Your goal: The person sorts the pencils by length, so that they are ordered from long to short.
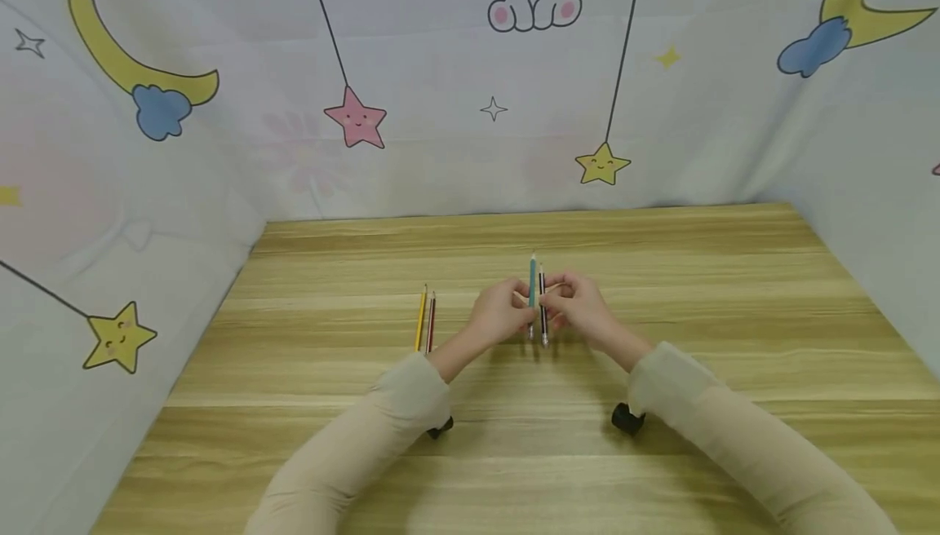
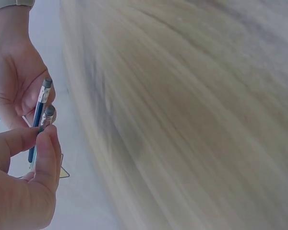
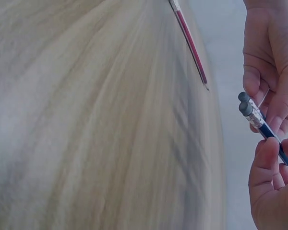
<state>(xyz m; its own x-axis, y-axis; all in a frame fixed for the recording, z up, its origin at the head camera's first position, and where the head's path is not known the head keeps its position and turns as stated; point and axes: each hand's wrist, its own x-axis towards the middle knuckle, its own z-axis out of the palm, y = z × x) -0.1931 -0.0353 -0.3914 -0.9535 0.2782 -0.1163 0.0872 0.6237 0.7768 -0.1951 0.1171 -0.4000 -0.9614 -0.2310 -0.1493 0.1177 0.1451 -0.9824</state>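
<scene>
Near the middle of the table, my left hand [image 1: 505,311] pinches a teal pencil [image 1: 532,278] between thumb and fingers. Right beside it, my right hand [image 1: 580,305] pinches a dark pencil [image 1: 543,324] with a pale stripe. Both pencils point away from me, side by side, their eraser ends toward me. In the left wrist view, the dark pencil's eraser [image 2: 47,82] stands just above the teal one's eraser [image 2: 49,110]. From the right wrist, the dark pencil's metal band [image 3: 253,118] shows close by; the teal pencil is mostly hidden.
Left of the hands, a yellow pencil [image 1: 421,319] and a red pencil [image 1: 431,323] lie on the wooden table [image 1: 330,258], partly behind the left sleeve. Black devices [image 1: 627,418] show under both cuffs. A printed cloth [image 1: 441,168] hangs behind the table.
</scene>
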